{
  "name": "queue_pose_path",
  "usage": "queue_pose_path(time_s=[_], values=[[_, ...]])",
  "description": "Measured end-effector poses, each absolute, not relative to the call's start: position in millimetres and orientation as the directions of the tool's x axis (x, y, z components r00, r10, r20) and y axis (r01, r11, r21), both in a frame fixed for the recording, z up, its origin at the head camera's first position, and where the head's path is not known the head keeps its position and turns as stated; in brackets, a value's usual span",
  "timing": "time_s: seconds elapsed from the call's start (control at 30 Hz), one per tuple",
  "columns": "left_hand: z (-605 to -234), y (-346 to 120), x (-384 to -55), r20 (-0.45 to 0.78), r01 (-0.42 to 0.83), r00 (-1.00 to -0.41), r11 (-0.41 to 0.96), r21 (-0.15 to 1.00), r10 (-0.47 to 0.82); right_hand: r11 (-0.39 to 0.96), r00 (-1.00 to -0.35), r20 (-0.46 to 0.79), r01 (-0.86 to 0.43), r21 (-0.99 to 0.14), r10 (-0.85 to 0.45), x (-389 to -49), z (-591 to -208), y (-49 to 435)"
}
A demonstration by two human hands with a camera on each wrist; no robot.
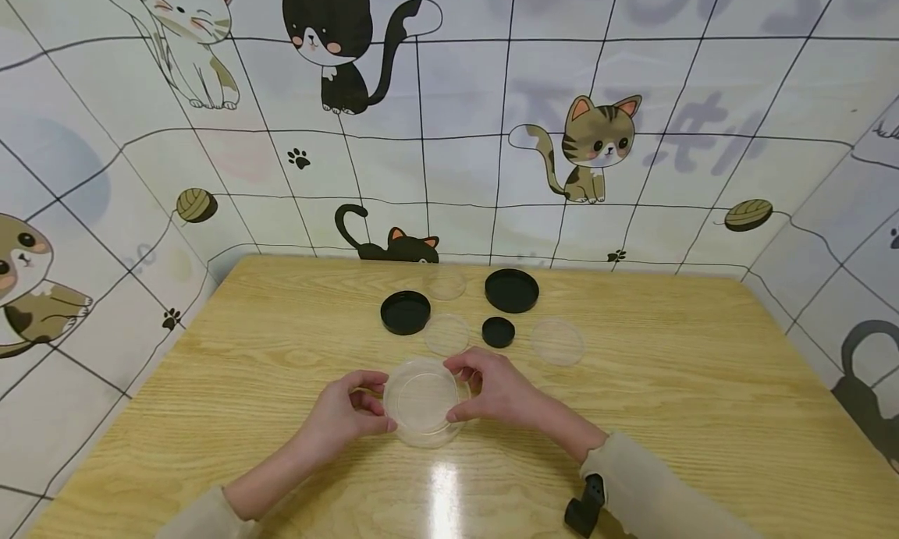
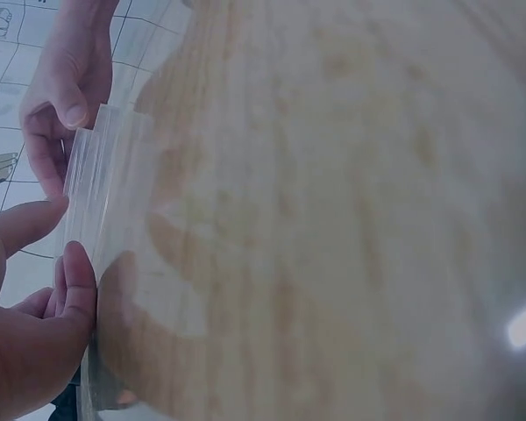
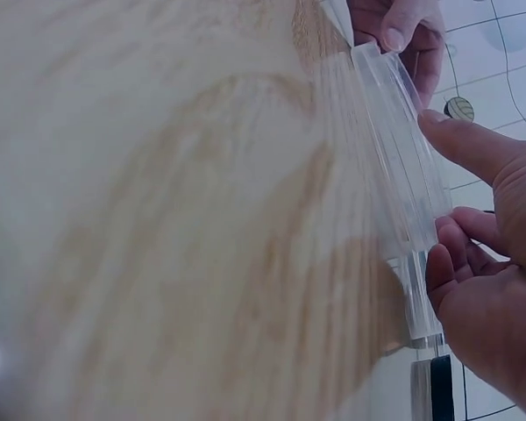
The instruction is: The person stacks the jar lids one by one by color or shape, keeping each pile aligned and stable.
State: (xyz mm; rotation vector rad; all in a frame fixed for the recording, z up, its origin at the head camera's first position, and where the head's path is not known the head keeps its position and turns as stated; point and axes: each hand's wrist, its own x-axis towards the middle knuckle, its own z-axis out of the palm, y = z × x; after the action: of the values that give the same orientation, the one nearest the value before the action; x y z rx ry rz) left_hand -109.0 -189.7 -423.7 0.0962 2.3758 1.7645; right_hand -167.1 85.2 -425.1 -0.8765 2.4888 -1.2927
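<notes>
Close to the table's front, a clear round plastic dish (image 1: 424,398) sits over a slightly wider clear round piece, their rims offset. My left hand (image 1: 344,410) grips its left edge between thumb and fingertips. At the right edge, my right hand (image 1: 495,391) holds the rim the same way, thumb nearer me and fingers farther off. From the left wrist, the clear pieces (image 2: 105,175) show edge-on as a low stack between both hands. The right wrist view has the same stack (image 3: 399,149), with my fingertips right at its side.
Behind the hands lie a black round dish (image 1: 405,314), a larger black dish (image 1: 512,292) and a small black one (image 1: 498,333). Clear discs (image 1: 446,334) lie among them, another clear disc (image 1: 557,342) to the right. A cat-patterned cloth wall (image 1: 463,172) borders the wooden table (image 1: 667,383).
</notes>
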Motion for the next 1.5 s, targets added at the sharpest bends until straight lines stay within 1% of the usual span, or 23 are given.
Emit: queue_pose_path(time_s=[0.57,0.67,0.83,0.9,0.97,1.27,1.5], values=[[-423,-188,-108,-0.099,-0.04,-0.981,0.331,0.943,0.164,0.467,-0.777,0.091,-0.463,-0.753,-0.623,-169,-428,85],[-423,-188,-108,-0.111,-0.052,-0.981,0.329,0.943,0.161,0.467,-0.771,0.088,-0.468,-0.75,-0.631,-169,-427,85],[-423,-190,-110,-0.139,-0.084,-0.978,0.315,0.945,0.158,0.399,-0.778,0.06,-0.385,-0.832,-0.625,-169,-427,90],[-423,-191,-110,-0.137,-0.083,-0.977,0.301,0.95,0.164,0.363,-0.788,0.05,-0.337,-0.869,-0.613,-169,-427,93],[-423,-193,-110,-0.131,-0.079,-0.978,0.288,0.954,0.165,0.342,-0.796,0.051,-0.315,-0.885,-0.603,-170,-427,97],[-410,-197,-117,-0.101,-0.052,-0.981,0.284,0.957,0.163,0.27,-0.797,0.137,-0.354,-0.895,-0.589,-176,-413,115],[-394,-194,-128,-0.062,-0.003,-0.981,0.305,0.952,0.185,0.254,-0.807,0.174,-0.37,-0.893,-0.564,-181,-400,131]])
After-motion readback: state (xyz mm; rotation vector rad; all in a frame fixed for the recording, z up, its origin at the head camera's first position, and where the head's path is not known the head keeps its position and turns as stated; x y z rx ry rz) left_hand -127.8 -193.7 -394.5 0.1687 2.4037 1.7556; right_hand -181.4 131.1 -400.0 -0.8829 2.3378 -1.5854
